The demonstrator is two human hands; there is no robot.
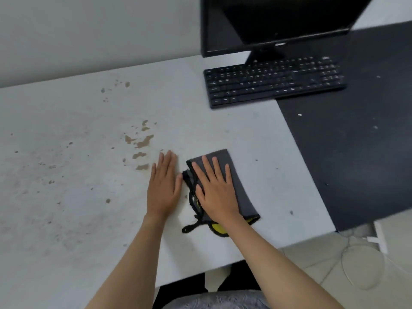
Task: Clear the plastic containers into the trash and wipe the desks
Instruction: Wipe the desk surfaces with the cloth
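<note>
1. The right hand [215, 192] lies flat, fingers straight and spread, pressing a folded grey cloth [236, 181] onto the pale tabletop [66, 197].
2. The left hand [163, 186] rests flat on the bare surface just beside the cloth, fingers straight and together, holding nothing.
3. Brown stains [140, 141] lie left of and beyond both hands, not yet wiped; no plastic containers are in view.
4. Risk: a dry or lightly pressed pass may smear the stains rather than lift them.
5. Risk: a wide sweep rightward may strike the keyboard [274, 81].
</note>
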